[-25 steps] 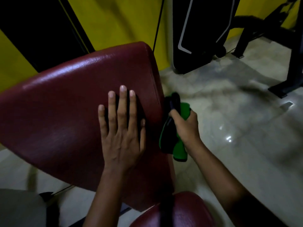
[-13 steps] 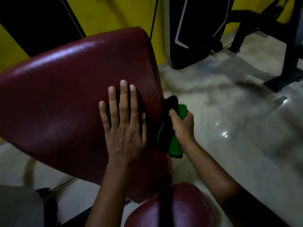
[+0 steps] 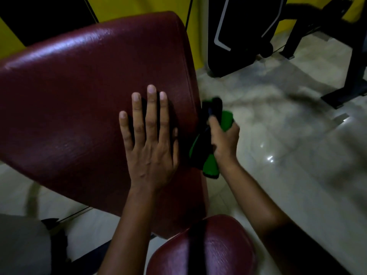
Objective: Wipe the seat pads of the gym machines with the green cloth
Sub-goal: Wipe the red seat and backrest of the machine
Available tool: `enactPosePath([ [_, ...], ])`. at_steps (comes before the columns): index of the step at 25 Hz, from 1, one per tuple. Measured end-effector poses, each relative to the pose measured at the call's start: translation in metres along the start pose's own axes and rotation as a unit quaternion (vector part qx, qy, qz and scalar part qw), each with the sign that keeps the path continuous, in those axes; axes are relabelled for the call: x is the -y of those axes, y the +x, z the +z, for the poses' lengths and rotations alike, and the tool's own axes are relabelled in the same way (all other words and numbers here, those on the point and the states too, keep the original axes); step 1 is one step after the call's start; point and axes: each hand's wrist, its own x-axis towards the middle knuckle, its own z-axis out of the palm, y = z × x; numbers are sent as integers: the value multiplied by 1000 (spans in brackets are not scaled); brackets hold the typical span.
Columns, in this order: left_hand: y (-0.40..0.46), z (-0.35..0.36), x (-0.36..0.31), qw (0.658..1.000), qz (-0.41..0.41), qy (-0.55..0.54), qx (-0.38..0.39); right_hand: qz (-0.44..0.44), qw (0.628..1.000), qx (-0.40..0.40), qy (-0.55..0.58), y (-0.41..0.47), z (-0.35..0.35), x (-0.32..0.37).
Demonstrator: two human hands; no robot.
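Contact is established on the large maroon pad [image 3: 83, 108], the reference for all positions below. The left hand [image 3: 151, 147] lies flat on the pad's face near its right edge, fingers straight and slightly spread, gripping nothing. The right hand [image 3: 224, 139] is just off that same right edge, fingers curled around the bunched green cloth [image 3: 210, 147], which hangs against the pad's side wall; whether the cloth actually presses on the vinyl there cannot be confirmed, as that side is in shadow.

Step in hand, as judged: wiping the pad's right side edge while the left hand steadies it.

Possible faults:
- Incomplete coverage. The cloth is wadded, so only a narrow strip is likely to meet the surface; the broad face may be left unwiped.
- Cloth loss. Loose ends trail below the fist and could snag or slip free.
- Omission. The smaller maroon pad [image 3: 206, 247], below the large pad, appears untouched.
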Motion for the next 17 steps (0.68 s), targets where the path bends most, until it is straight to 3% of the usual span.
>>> enactPosePath([
  [2, -1, 0, 0, 1000, 0, -6, -3, 76, 996, 14, -37, -6, -11, -25],
  [4, -1, 1, 0, 1000, 3, -6, -8, 95, 993, 39, -66, -2, -13, -21],
  [10, -11, 8, -5, 1000, -9, -7, -11, -55, 998, 37, 16, 12, 2, 11],
  [14, -19, 11, -8, 1000, -15, -11, -10, 51, 998, 13, -29, -5, -16, -57],
  [17, -40, 14, -14, 1000, 1, -18, 17, 93, 992, 38, -78, -6, -22, -64],
])
